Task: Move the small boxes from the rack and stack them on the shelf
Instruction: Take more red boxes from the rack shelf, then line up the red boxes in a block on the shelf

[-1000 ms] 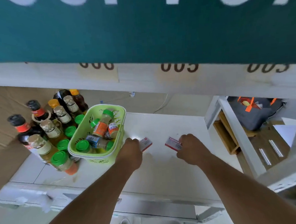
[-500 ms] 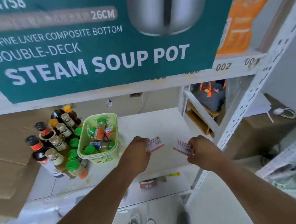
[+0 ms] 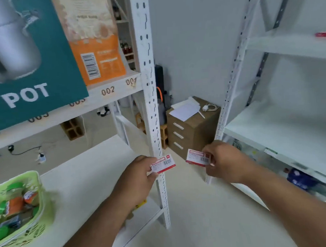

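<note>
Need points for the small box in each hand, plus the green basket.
Small red-and-white box in left hand [image 3: 163, 163]: head view, on its barcode face.
Small red-and-white box in right hand [image 3: 198, 157]: head view, centre of its label face.
Light green plastic basket [image 3: 36, 182]: head view, on its right rim.

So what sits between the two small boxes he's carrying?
In the head view, the white slotted rack post rises just behind the left box; between it and the right box shows only pale floor.
</note>
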### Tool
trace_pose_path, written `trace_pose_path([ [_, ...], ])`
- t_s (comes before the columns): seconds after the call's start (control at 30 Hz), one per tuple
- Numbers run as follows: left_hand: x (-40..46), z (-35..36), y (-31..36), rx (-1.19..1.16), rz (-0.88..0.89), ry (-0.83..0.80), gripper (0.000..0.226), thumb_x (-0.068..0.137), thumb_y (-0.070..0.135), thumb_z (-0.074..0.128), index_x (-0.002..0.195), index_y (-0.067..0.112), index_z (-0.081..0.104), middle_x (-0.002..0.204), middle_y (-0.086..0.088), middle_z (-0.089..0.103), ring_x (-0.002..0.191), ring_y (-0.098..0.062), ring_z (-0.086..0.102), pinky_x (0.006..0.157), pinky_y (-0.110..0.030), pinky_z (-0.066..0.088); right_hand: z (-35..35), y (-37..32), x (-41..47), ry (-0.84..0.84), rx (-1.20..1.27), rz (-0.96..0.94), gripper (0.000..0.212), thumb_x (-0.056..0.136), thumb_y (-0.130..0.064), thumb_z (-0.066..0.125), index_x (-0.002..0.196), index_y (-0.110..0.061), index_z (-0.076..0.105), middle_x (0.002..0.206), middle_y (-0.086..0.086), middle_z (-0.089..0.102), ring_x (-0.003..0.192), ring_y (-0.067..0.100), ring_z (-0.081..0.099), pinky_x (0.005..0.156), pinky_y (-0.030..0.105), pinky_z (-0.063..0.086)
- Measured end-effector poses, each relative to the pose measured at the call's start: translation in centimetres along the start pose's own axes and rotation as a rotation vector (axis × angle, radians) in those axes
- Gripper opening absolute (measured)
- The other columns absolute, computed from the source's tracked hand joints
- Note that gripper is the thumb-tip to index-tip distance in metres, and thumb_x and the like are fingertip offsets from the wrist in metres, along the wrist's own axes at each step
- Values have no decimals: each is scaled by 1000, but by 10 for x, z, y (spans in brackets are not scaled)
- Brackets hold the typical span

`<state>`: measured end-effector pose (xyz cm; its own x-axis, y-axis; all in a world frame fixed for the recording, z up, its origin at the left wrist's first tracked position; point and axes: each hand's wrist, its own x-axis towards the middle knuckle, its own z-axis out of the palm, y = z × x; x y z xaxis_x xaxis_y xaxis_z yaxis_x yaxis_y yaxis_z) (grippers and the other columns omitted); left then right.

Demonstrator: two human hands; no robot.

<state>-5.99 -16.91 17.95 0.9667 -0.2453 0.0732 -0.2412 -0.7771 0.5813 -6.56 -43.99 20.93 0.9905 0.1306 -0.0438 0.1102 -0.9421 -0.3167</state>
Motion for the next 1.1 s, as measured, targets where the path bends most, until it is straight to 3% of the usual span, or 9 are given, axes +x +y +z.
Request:
trace_pose_path([
  [0.1,29,18,55,9,119,-37,38,91,25,63,127,34,56,122,15,57,105,-5,61,88,-26,55,-38,47,-24,48,-49,51,12,76,-28,69,84,-24,60,83,-6,52,68,9,50,55,21,37],
  [0.23,69,43,138,13,255,-79,34,90,25,62,121,39,56,117,17,59,101,-8,62,83,-31,57,-90,113,-61,117,-62,179,10,71,-32,65,76,-30,57,84,-5,52,71,13,55,65,35,52],
  [0.4,113,65,240,-25,377,-99,32,88,23,66,112,42,58,103,22,61,92,-5,64,81,-33,57,-154,189,-100,173,-140,290,14,75,-35,64,86,-26,62,85,-9,50,71,9,53,61,27,46],
  [0.5,138,76,292,-36,449,-88,33,86,23,68,114,40,61,99,25,58,92,-3,63,83,-30,56,-192,225,-120,226,-150,339,19,76,-38,63,91,-26,64,87,-10,51,74,13,56,67,31,52],
  [0.6,167,81,335,-32,522,-86,33,86,21,70,115,36,63,93,27,55,89,3,60,75,-14,48,-229,252,-132,265,-155,379,18,79,-34,64,95,-27,65,91,-10,54,77,10,57,70,29,52],
  [0.77,223,85,392,-3,620,-107,32,89,23,66,116,39,61,98,21,58,90,5,57,65,-4,42,-279,286,-128,352,-133,431,30,80,-34,69,108,-33,59,99,-13,59,85,7,59,75,32,55],
  [1.1,375,95,449,-62,726,-220,33,87,28,69,116,42,61,101,24,59,92,2,61,70,-8,44,-334,332,-29,469,-120,519,32,78,-31,72,108,-33,61,97,-12,63,82,4,64,76,32,57],
])
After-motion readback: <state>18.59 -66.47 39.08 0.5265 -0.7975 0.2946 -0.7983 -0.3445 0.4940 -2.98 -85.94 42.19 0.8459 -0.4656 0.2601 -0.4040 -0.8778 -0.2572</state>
